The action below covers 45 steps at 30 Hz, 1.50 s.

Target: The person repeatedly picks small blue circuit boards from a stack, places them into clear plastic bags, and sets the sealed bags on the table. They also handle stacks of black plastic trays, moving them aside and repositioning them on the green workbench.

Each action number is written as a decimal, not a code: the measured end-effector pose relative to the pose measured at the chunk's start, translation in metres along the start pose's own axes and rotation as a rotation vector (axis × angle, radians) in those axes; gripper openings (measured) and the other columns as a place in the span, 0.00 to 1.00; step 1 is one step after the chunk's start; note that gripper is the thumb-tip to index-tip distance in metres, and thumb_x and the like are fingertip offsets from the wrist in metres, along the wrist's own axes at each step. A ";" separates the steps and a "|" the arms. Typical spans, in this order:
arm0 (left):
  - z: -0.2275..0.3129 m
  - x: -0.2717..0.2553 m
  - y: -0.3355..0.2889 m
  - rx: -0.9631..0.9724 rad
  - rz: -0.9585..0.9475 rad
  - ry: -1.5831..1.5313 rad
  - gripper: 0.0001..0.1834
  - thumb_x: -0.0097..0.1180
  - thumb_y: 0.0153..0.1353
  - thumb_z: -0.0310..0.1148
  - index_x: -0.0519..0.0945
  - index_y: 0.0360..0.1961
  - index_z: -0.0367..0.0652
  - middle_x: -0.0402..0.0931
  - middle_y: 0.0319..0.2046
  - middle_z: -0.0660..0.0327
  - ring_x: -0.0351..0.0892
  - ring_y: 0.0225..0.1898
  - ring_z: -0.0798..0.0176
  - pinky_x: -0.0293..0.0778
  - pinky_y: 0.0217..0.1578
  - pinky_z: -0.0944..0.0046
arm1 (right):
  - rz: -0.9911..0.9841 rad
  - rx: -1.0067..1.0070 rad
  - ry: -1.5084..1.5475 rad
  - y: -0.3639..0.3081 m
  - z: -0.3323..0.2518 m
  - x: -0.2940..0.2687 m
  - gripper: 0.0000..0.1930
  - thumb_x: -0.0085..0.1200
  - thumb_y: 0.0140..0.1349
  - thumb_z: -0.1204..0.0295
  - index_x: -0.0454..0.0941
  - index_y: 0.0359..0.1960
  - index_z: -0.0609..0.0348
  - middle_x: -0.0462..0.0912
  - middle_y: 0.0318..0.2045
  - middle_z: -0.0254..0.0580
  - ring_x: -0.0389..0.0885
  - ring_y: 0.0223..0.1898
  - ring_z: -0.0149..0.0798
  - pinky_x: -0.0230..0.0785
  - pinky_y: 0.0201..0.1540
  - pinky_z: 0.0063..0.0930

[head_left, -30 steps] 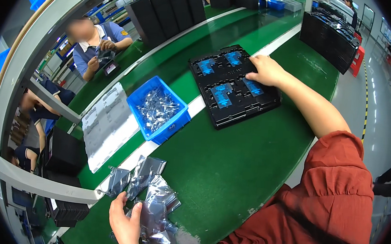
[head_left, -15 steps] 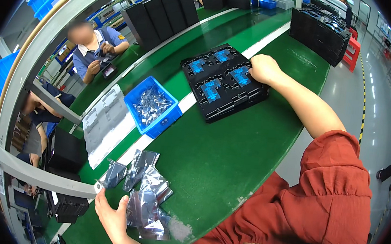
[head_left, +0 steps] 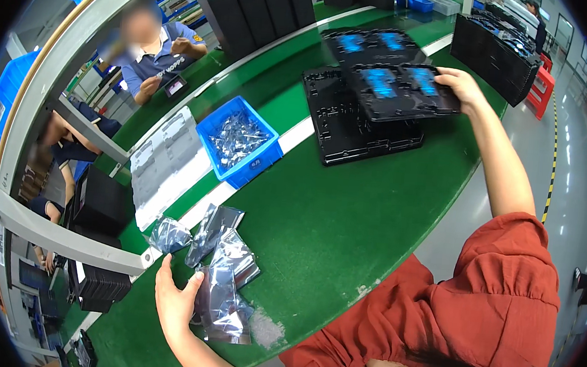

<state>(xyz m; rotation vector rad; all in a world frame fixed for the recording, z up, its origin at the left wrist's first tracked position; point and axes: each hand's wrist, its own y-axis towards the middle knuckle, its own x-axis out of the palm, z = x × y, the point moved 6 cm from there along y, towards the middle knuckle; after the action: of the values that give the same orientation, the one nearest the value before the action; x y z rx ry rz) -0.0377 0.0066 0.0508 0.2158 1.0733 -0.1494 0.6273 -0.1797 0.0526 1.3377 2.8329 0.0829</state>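
The right hand [head_left: 458,89] grips the right edge of a black upper tray [head_left: 400,59], thumb over its top and fingers hidden beneath. This tray hangs to that hand's left, above a black lower tray [head_left: 339,128], a gap showing between them along the near side. Its side edges run from far left toward near right, its near edge roughly crosswise; foreshortening hides which side is longer. Four blue pieces [head_left: 379,82] lie on it, two by two.

The left hand [head_left: 178,297] is spread and empty, its thumb just beside silver pouches [head_left: 219,295] on the green counter [head_left: 324,227]; whether it touches them I cannot tell. Beyond its fingertips, one slim pouch [head_left: 207,240] points away and rightward. Farther past that hand sits a blue bin [head_left: 252,164] of small silver packets [head_left: 238,138].
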 end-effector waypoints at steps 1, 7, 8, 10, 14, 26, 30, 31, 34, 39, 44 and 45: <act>0.002 0.001 0.001 -0.020 -0.019 0.008 0.42 0.68 0.45 0.40 0.64 0.60 0.38 0.66 0.57 0.46 0.64 0.59 0.47 0.60 0.59 0.54 | -0.006 -0.020 -0.011 0.002 0.002 -0.025 0.24 0.58 0.51 0.76 0.71 0.52 0.70 0.81 0.35 0.43 0.80 0.32 0.30 0.74 0.37 0.26; 0.003 0.003 -0.001 -0.024 -0.039 -0.004 0.40 0.67 0.46 0.37 0.64 0.60 0.37 0.68 0.54 0.45 0.68 0.56 0.48 0.63 0.57 0.55 | 0.204 0.008 -0.158 -0.002 0.041 -0.142 0.25 0.57 0.50 0.75 0.71 0.53 0.69 0.81 0.37 0.44 0.79 0.34 0.31 0.72 0.39 0.24; 0.002 0.003 -0.002 -0.025 -0.037 -0.009 0.40 0.67 0.46 0.36 0.64 0.60 0.37 0.69 0.54 0.45 0.69 0.55 0.48 0.64 0.56 0.55 | 0.243 0.016 -0.186 -0.006 0.046 -0.152 0.26 0.58 0.50 0.75 0.70 0.53 0.70 0.81 0.37 0.45 0.79 0.34 0.31 0.72 0.39 0.24; 0.004 0.004 0.000 -0.016 -0.040 -0.020 0.40 0.66 0.46 0.35 0.64 0.60 0.37 0.69 0.53 0.45 0.70 0.54 0.48 0.65 0.56 0.56 | 0.320 0.049 -0.390 -0.011 0.055 -0.166 0.25 0.58 0.50 0.74 0.73 0.51 0.69 0.82 0.37 0.46 0.80 0.33 0.31 0.71 0.41 0.24; 0.008 0.010 0.005 0.013 -0.053 -0.033 0.39 0.66 0.46 0.34 0.65 0.60 0.37 0.69 0.52 0.43 0.71 0.53 0.47 0.65 0.55 0.56 | 0.384 -0.114 -0.879 -0.007 0.043 -0.173 0.22 0.61 0.49 0.66 0.78 0.46 0.65 0.81 0.44 0.49 0.81 0.43 0.39 0.70 0.48 0.28; -0.017 0.005 0.020 0.203 0.058 0.060 0.34 0.64 0.52 0.37 0.67 0.56 0.29 0.74 0.46 0.45 0.74 0.45 0.54 0.70 0.48 0.60 | -0.318 -0.496 -1.323 -0.076 0.028 0.141 0.35 0.41 0.59 0.41 0.68 0.59 0.53 0.60 0.63 0.54 0.52 0.66 0.58 0.49 0.64 0.51; 0.022 -0.026 -0.001 0.241 0.257 -0.051 0.19 0.59 0.53 0.29 0.75 0.47 0.34 0.75 0.35 0.50 0.73 0.35 0.55 0.71 0.41 0.60 | -0.445 -0.496 -1.295 -0.078 0.033 0.153 0.35 0.36 0.61 0.40 0.65 0.62 0.50 0.55 0.66 0.52 0.47 0.69 0.52 0.42 0.66 0.49; -0.019 -0.016 0.016 0.206 0.240 -0.235 0.25 0.58 0.54 0.25 0.70 0.55 0.34 0.74 0.43 0.49 0.75 0.43 0.57 0.71 0.45 0.62 | -0.481 -0.514 -1.273 -0.080 0.033 0.152 0.35 0.36 0.62 0.40 0.64 0.62 0.50 0.55 0.66 0.52 0.47 0.69 0.51 0.42 0.67 0.49; -0.005 -0.022 0.009 0.232 0.327 -0.172 0.19 0.56 0.56 0.23 0.73 0.50 0.34 0.75 0.41 0.53 0.76 0.41 0.62 0.72 0.44 0.64 | -0.386 -0.653 -1.289 -0.088 0.026 0.150 0.33 0.39 0.60 0.41 0.70 0.57 0.52 0.67 0.59 0.49 0.61 0.62 0.45 0.53 0.61 0.45; 0.000 -0.028 0.001 0.215 0.385 -0.229 0.14 0.57 0.56 0.24 0.78 0.45 0.35 0.77 0.40 0.56 0.76 0.42 0.64 0.71 0.46 0.65 | -0.178 -0.970 -1.208 -0.105 -0.002 0.153 0.25 0.51 0.54 0.49 0.80 0.40 0.59 0.79 0.41 0.45 0.75 0.48 0.45 0.65 0.48 0.42; 0.001 -0.056 -0.023 0.220 0.464 -0.199 0.15 0.60 0.54 0.29 0.78 0.42 0.35 0.78 0.39 0.54 0.78 0.42 0.59 0.71 0.46 0.63 | -0.132 -1.071 -1.061 -0.149 -0.027 0.178 0.18 0.58 0.53 0.67 0.76 0.44 0.65 0.75 0.48 0.50 0.71 0.51 0.50 0.60 0.57 0.42; -0.006 -0.060 -0.027 0.201 0.482 -0.193 0.14 0.59 0.54 0.29 0.78 0.42 0.36 0.78 0.39 0.54 0.78 0.42 0.58 0.71 0.46 0.63 | -0.247 -1.105 -0.988 -0.167 -0.032 0.196 0.19 0.58 0.52 0.68 0.75 0.44 0.64 0.74 0.48 0.50 0.70 0.51 0.51 0.60 0.57 0.42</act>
<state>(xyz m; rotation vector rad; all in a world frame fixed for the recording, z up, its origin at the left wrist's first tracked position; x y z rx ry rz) -0.0775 -0.0167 0.0981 0.6209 0.7883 0.1546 0.3727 -0.1363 0.0794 0.5057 1.5903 0.6448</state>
